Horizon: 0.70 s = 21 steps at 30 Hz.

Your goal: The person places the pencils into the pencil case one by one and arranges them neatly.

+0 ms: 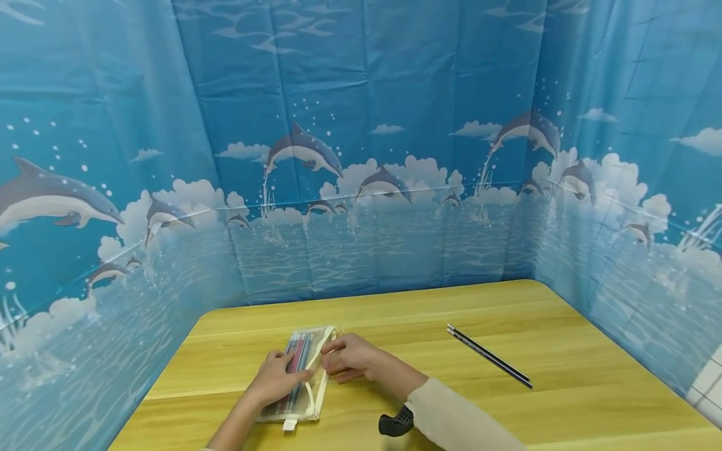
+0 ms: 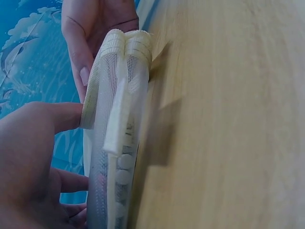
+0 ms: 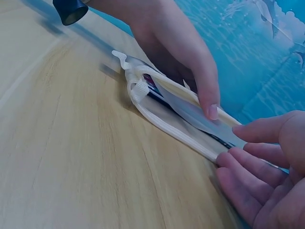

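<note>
A clear mesh pencil case (image 1: 317,401) with a cream zipper edge lies on the table, pencils (image 1: 299,351) inside it. Its zipped side gapes in the right wrist view, where dark pencils show between the cream edges. My left hand (image 1: 277,379) rests on top of the case, its thumb reaching toward the opening. With fairly straight fingers it presses the flat side in the left wrist view. At the far part of the opening, my right hand (image 1: 351,358) pinches the edge of the case between its fingers (image 3: 252,167). Whether it holds a zipper pull is hidden.
Two dark pencils (image 1: 489,356) lie side by side on the wooden table (image 1: 406,319), to the right of the hands. A black strapped device (image 1: 397,422) sits under the right wrist. Blue dolphin-print curtains (image 1: 361,250) stand around the table's back and sides.
</note>
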Motion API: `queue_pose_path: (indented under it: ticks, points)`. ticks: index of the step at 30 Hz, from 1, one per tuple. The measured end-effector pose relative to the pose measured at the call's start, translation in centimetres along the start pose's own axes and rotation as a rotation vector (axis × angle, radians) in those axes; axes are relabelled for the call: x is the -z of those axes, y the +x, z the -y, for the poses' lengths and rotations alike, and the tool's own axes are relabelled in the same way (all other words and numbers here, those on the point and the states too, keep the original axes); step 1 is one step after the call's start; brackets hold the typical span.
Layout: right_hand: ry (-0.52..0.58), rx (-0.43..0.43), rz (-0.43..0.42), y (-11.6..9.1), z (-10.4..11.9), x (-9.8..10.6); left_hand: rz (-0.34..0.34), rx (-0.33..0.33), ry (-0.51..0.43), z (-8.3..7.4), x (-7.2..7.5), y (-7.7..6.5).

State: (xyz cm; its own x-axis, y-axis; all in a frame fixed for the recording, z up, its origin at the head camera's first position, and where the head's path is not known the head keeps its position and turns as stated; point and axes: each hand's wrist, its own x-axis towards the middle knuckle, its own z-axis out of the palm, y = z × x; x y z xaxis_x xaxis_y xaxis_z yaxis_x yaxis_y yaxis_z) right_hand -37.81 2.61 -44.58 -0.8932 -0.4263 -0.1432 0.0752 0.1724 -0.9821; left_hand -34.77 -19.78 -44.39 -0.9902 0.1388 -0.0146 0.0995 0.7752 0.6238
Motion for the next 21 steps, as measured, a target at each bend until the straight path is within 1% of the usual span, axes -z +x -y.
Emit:
queue_pose_path:
  ticks: [6,10,17,21]
  points:
    - [-0.066,0.0,-0.012,-0.4,0.2,1.0,-0.017,-0.001,0.011,0.3,-0.2,0.1]
    - [-0.093,0.001,-0.019,-1.0,0.2,1.9,-0.018,0.0,0.003,0.3,-0.4,0.2]
    - [-0.125,0.018,-0.002,-1.9,0.3,3.7,-0.032,-0.001,-0.006,0.5,-0.2,0.2]
    - [-0.145,0.006,0.0,-2.5,0.3,4.8,-0.021,-0.009,-0.012,0.5,-0.4,0.2]
